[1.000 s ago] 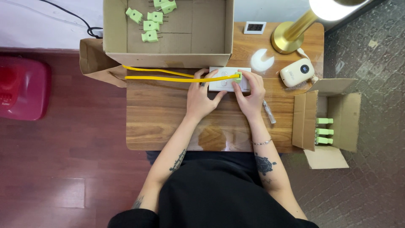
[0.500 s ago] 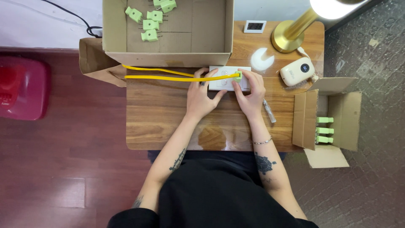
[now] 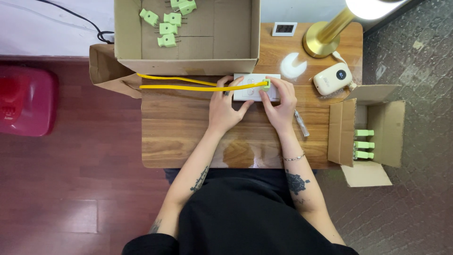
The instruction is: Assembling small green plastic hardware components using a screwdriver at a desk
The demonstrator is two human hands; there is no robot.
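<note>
A white power strip point(image 3: 252, 88) lies on the wooden table point(image 3: 179, 137) just in front of a large open cardboard box point(image 3: 188, 35). My left hand point(image 3: 225, 107) rests on the strip's left part and holds it down. My right hand point(image 3: 281, 101) grips a small green plug point(image 3: 266, 85) sitting at the strip's right end. A yellow cable point(image 3: 188, 84) runs in two strands from the plug to the left, off the table's edge.
Several green plugs point(image 3: 165, 21) lie inside the large box. A smaller cardboard box point(image 3: 375, 132) at the right holds three green plugs point(image 3: 363, 144). A brass lamp base point(image 3: 323, 40), a small digital clock point(image 3: 284, 29), a cream device point(image 3: 332, 78) and a pen-like tool point(image 3: 301, 123) share the table. A red object point(image 3: 23, 99) sits on the floor, left.
</note>
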